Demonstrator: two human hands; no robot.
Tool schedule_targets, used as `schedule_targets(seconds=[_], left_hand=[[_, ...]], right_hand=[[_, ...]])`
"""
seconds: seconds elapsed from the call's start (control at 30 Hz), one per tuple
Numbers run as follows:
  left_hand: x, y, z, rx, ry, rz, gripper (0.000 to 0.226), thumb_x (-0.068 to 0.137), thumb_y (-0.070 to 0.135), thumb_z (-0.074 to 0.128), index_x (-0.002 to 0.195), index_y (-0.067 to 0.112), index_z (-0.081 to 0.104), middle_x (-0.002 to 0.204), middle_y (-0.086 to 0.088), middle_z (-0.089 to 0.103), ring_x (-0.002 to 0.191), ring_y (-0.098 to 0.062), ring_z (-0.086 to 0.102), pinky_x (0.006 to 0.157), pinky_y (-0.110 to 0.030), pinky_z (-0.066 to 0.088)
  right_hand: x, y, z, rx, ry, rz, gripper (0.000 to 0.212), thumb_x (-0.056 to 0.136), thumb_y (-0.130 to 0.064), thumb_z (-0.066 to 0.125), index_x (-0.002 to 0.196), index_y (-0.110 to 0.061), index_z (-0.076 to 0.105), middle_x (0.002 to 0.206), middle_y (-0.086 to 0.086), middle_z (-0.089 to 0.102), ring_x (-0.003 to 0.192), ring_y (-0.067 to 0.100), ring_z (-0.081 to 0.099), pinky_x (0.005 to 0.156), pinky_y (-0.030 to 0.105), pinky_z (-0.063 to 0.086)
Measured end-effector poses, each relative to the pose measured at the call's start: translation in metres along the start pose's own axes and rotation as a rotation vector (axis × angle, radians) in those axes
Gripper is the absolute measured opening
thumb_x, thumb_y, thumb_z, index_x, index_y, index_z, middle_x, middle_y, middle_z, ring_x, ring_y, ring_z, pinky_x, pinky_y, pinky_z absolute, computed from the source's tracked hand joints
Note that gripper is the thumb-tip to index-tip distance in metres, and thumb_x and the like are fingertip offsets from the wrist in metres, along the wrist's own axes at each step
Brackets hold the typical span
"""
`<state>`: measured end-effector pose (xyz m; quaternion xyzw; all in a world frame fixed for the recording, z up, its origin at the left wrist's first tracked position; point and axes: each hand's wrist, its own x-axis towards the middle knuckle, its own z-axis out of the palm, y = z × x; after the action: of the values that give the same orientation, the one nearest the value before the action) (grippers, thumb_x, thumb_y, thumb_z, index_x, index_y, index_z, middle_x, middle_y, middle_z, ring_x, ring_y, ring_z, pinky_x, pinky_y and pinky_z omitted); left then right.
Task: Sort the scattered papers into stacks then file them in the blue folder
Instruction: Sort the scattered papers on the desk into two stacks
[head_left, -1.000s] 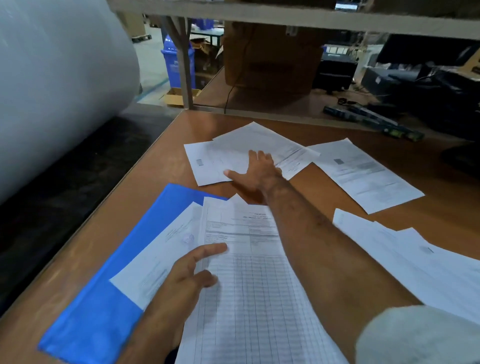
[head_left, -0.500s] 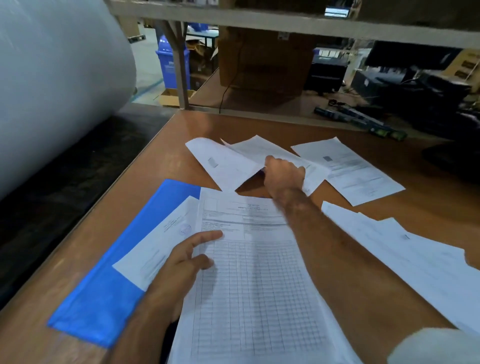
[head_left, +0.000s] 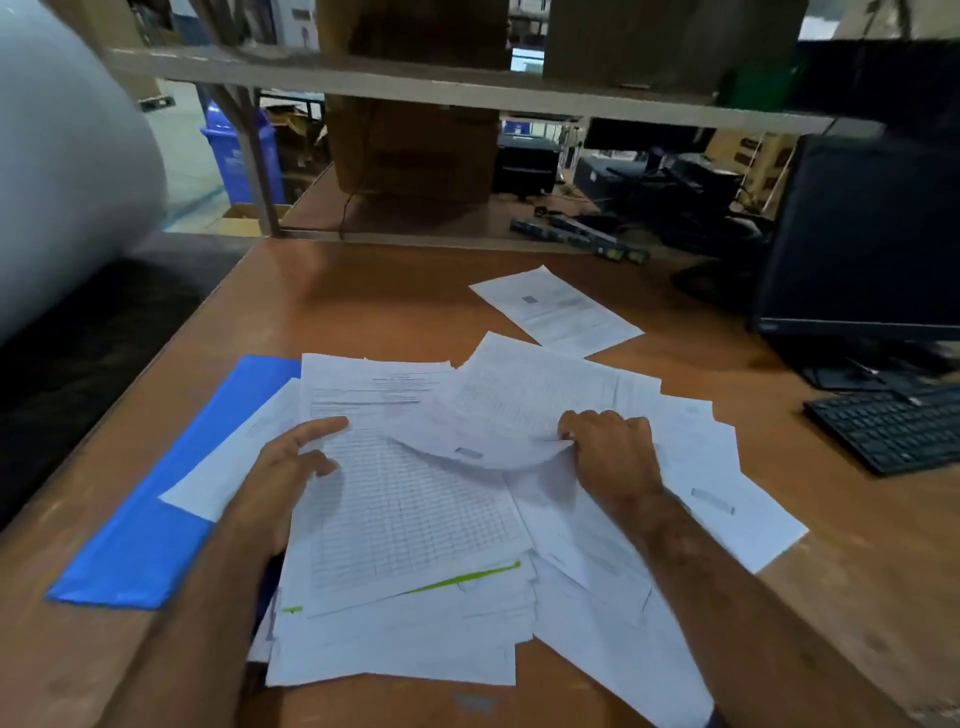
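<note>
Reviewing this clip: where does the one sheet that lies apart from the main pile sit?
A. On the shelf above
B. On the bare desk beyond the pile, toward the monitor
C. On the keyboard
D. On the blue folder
B: the lone sheet lies flat on the desk, beyond the pile and left of the monitor.

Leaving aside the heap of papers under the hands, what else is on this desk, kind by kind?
Blue folder: 1
Far sheet of paper: 1
Black keyboard: 1
Black monitor: 1
Total: 4
</note>
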<state>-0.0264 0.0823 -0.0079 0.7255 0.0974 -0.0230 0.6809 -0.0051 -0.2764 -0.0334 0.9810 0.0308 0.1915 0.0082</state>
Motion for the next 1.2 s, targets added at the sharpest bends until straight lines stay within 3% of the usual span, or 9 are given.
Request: schedule_targets(seconds=[0.2, 0.3, 0.43, 0.6, 0.73, 0.9, 1.0, 1.1, 1.2], left_hand=[[-0.007, -0.001, 0.001, 0.004, 0.038, 0.009, 0.053, 0.085, -0.015, 0.051, 0.123, 0.016, 0.071, 0.127, 0.003, 0.066, 0.1, -0.01, 0.059, 0.082, -0.019, 0.044], [-0.008, 0.0, 0.006, 0.01, 0.03, 0.018, 0.052, 0.087, -0.015, 0.05, 0.124, 0.015, 0.07, 0.126, 0.0, 0.066, 0.091, -0.009, 0.058, 0.074, -0.017, 0.044], [-0.002, -0.003, 0.003, 0.018, 0.024, -0.004, 0.052, 0.087, -0.013, 0.051, 0.122, 0.019, 0.072, 0.133, -0.005, 0.066, 0.106, -0.021, 0.06, 0.089, -0.03, 0.047], [-0.006, 0.0, 0.004, 0.039, 0.025, 0.023, 0.053, 0.088, -0.014, 0.051, 0.125, 0.017, 0.071, 0.134, 0.0, 0.064, 0.105, -0.011, 0.06, 0.082, -0.021, 0.045], [-0.002, 0.006, -0.012, 0.027, 0.035, 0.053, 0.054, 0.088, -0.014, 0.051, 0.121, 0.022, 0.073, 0.128, -0.003, 0.068, 0.103, -0.02, 0.064, 0.083, -0.029, 0.05], [-0.004, 0.027, -0.042, -0.031, 0.139, 0.123, 0.052, 0.09, -0.016, 0.046, 0.128, 0.011, 0.068, 0.122, -0.02, 0.067, 0.094, -0.027, 0.062, 0.082, -0.038, 0.051], [-0.017, 0.03, -0.048, -0.015, 0.132, 0.175, 0.05, 0.09, -0.016, 0.046, 0.129, 0.007, 0.067, 0.126, -0.021, 0.066, 0.103, -0.03, 0.062, 0.089, -0.038, 0.052], [-0.025, 0.037, -0.062, -0.04, 0.156, 0.252, 0.054, 0.088, -0.015, 0.047, 0.132, 0.009, 0.066, 0.129, -0.019, 0.066, 0.099, -0.021, 0.067, 0.079, -0.024, 0.057], [-0.029, 0.06, -0.075, -0.107, 0.208, 0.377, 0.058, 0.085, -0.015, 0.046, 0.139, 0.003, 0.059, 0.139, -0.018, 0.061, 0.101, -0.007, 0.069, 0.086, -0.018, 0.056]], right_hand=[[0.006, 0.011, -0.023, 0.309, -0.354, 0.082, 0.027, 0.087, -0.013, 0.053, 0.081, -0.037, 0.064, 0.092, -0.022, 0.065, 0.099, 0.012, 0.062, 0.099, 0.045, 0.039], [0.011, -0.015, -0.038, 0.38, -0.395, 0.157, 0.03, 0.101, -0.046, 0.038, 0.118, -0.037, 0.061, 0.127, -0.007, 0.067, 0.12, 0.026, 0.06, 0.107, 0.052, 0.035], [0.0, -0.067, -0.036, 0.365, -0.587, 0.014, 0.07, 0.09, -0.083, 0.026, 0.154, -0.057, 0.011, 0.169, -0.009, 0.015, 0.154, 0.031, 0.02, 0.114, 0.071, 0.012], [-0.014, -0.062, -0.023, 0.377, -0.656, -0.221, 0.057, 0.097, -0.07, 0.041, 0.15, -0.059, 0.024, 0.169, -0.019, 0.008, 0.157, 0.017, 0.0, 0.114, 0.072, -0.008], [-0.015, -0.021, -0.032, 0.536, -0.593, -0.12, 0.04, 0.089, -0.018, 0.045, 0.117, -0.044, 0.06, 0.141, -0.027, 0.052, 0.143, 0.001, 0.034, 0.121, 0.06, 0.007], [-0.019, -0.001, -0.03, 0.708, -0.404, -0.027, 0.017, 0.08, -0.042, 0.049, 0.076, -0.033, 0.063, 0.093, -0.016, 0.065, 0.098, 0.005, 0.063, 0.099, 0.05, 0.046], [-0.016, -0.006, -0.028, 0.51, -0.178, 0.167, 0.027, 0.084, -0.053, 0.062, 0.097, -0.029, 0.061, 0.112, -0.002, 0.06, 0.105, 0.022, 0.058, 0.091, 0.046, 0.052], [-0.017, -0.009, -0.025, 0.332, -0.323, 0.299, 0.075, 0.083, -0.063, 0.07, 0.14, -0.022, 0.043, 0.143, 0.011, 0.039, 0.127, 0.034, 0.047, 0.097, 0.044, 0.05], [-0.009, -0.006, -0.024, 0.363, -0.368, 0.363, 0.086, 0.077, -0.061, 0.079, 0.145, -0.028, 0.037, 0.136, 0.015, 0.045, 0.125, 0.034, 0.048, 0.099, 0.043, 0.049]])
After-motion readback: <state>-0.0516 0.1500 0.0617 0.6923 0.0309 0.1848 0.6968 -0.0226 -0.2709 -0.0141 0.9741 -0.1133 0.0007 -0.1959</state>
